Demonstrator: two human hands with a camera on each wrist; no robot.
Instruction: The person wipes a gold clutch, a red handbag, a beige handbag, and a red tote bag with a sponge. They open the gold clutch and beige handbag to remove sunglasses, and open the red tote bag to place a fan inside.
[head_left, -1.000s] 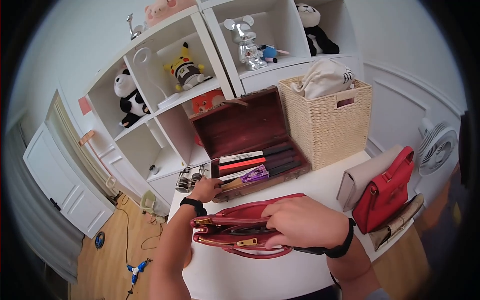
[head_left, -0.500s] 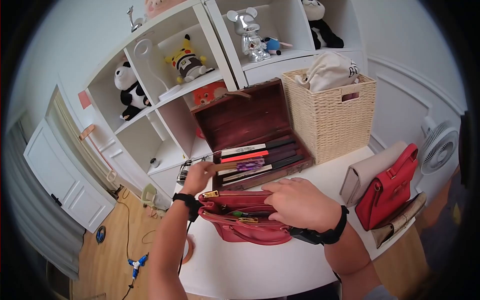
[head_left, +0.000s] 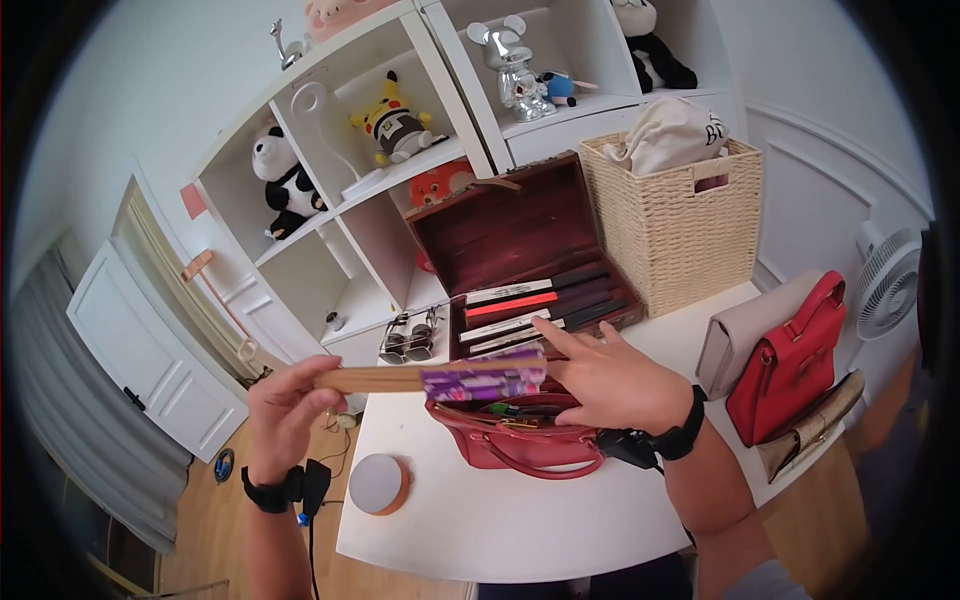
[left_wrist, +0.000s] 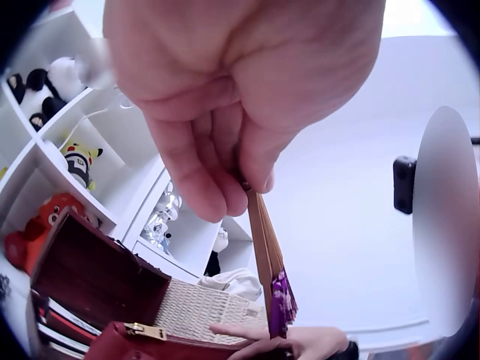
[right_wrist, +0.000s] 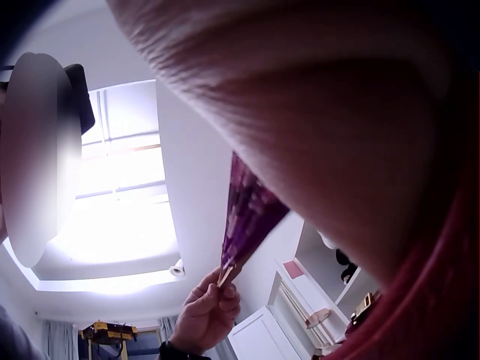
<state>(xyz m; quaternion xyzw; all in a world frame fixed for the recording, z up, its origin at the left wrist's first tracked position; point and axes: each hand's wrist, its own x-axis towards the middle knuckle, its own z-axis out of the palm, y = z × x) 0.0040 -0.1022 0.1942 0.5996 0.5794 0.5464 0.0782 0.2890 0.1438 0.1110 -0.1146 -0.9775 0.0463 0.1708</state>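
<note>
Between thumb and fingers, my left hand (head_left: pixel 285 415) pinches the wooden end of a folded hand fan (head_left: pixel 375 379). Its purple patterned cloth end points right, over an open red handbag (head_left: pixel 475 440), close to my right hand (head_left: pixel 625 385). The left wrist view shows the fan's ribs (left_wrist: pixel 260 236) slightly parted below my fingertips. My right hand lies over the handbag's right part with its fingers spread, the fan's tip beside them. Behind the bag, an open dark red wooden case (head_left: pixel 500 235) holds several folded fans (head_left: pixel 510 305).
Sunglasses (head_left: pixel 408 338) lie left of the case. A round grey-topped container (head_left: pixel 380 485) stands at the table's front left. On the right are a woven basket (head_left: pixel 680 240), a red bag (head_left: pixel 785 375), a beige bag (head_left: pixel 735 345) and a patterned pouch (head_left: pixel 810 430).
My left hand has lifted the purple fan out of the case and brought it left and toward me, over the handbag. My right hand's fingers have spread from the bag's rim.
</note>
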